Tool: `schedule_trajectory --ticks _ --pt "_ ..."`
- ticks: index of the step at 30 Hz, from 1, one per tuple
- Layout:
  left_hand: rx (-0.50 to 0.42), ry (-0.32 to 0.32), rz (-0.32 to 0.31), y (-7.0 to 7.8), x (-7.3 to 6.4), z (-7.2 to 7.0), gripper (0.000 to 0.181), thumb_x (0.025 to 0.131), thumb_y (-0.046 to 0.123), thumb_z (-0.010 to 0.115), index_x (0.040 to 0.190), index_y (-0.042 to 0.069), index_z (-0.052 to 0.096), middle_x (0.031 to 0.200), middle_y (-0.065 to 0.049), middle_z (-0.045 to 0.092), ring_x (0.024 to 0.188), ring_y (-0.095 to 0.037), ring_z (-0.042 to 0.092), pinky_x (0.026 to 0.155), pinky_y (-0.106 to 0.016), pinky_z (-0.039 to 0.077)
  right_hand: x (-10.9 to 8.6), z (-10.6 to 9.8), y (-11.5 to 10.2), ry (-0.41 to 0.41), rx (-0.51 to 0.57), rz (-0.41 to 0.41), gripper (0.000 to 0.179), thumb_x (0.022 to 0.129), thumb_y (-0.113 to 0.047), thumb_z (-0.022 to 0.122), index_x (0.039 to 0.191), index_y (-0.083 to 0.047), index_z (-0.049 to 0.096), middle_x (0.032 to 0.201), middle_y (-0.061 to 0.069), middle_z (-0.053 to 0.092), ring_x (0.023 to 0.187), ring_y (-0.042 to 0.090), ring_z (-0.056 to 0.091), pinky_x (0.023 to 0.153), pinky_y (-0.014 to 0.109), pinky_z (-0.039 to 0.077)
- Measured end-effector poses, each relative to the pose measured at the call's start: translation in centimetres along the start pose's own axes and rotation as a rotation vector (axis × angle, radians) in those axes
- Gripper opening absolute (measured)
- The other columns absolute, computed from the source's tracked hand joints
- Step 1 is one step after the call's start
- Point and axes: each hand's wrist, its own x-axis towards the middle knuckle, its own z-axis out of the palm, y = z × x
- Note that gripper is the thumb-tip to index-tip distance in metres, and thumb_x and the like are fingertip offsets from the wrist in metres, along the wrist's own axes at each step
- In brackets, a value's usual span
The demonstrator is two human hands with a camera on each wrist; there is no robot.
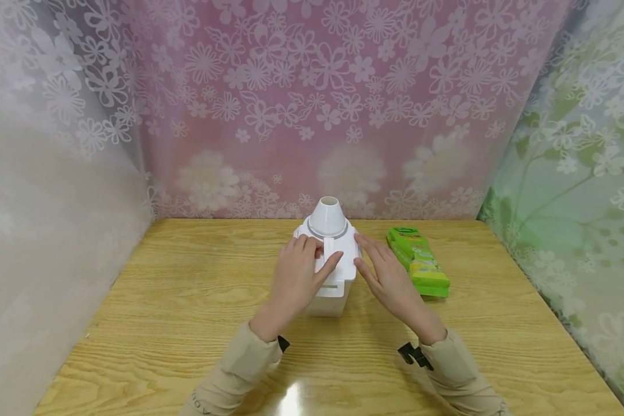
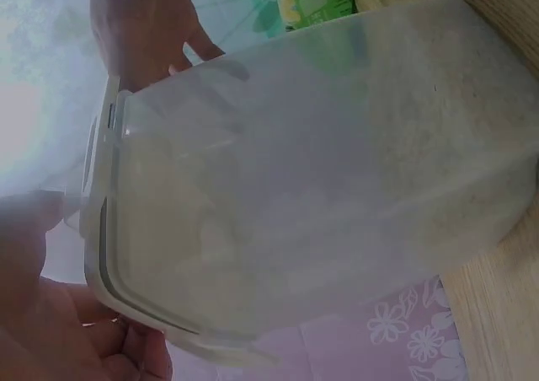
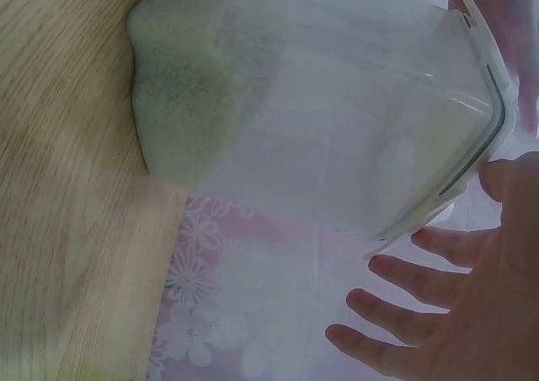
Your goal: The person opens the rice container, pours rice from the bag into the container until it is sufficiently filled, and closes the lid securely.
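Observation:
A tall translucent storage container stands upright on the table, its white lid in place. Grain-like contents show in its lower part. On the lid's far end sits a white cone-shaped cup, narrow end up. My left hand is at the lid's left side, fingers curled and thumb across the raised strip; exact finger contact is partly hidden. With fingers spread and nearly straight, my right hand touches the lid's right edge; its lower fingers stand off the container.
A green and yellow packet lies on the wooden table, right of the container. Behind the table hangs a pink floral curtain, with further curtains at both sides.

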Motion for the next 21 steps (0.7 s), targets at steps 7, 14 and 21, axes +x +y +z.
schedule_trajectory --ticks 7,14,21 --pt "-0.076 -0.011 -0.005 -1.9 -0.2 -0.9 0.017 0.101 0.020 0.062 0.107 0.006 0.069 0.104 -0.008 0.068 0.099 -0.029 0.062 0.079 -0.040 0.056 0.0 0.0 -0.1 0.032 -0.013 -0.038 0.052 0.107 -0.030 0.052 0.155 -0.013 0.041 0.154 0.014 0.046 0.138 0.039 0.044 0.110 0.060 0.038" --pt "-0.071 -0.019 0.033 -3.7 -1.0 -1.0 0.032 0.099 0.017 0.063 0.127 0.003 0.068 0.134 -0.013 0.065 0.119 -0.034 0.061 0.103 -0.045 0.048 0.0 -0.2 -0.1 0.040 -0.064 -0.073 0.054 0.106 -0.033 0.053 0.154 -0.013 0.044 0.153 0.012 0.048 0.139 0.037 0.043 0.112 0.057 0.036" --pt "-0.112 -0.039 0.022 -4.4 -1.5 -0.6 0.034 0.101 0.018 0.061 0.132 0.005 0.067 0.139 -0.012 0.063 0.125 -0.034 0.060 0.107 -0.048 0.046 0.0 -0.3 -0.3 0.034 -0.090 -0.074 0.053 0.106 -0.032 0.053 0.154 -0.013 0.044 0.151 0.014 0.050 0.139 0.038 0.043 0.113 0.058 0.035"
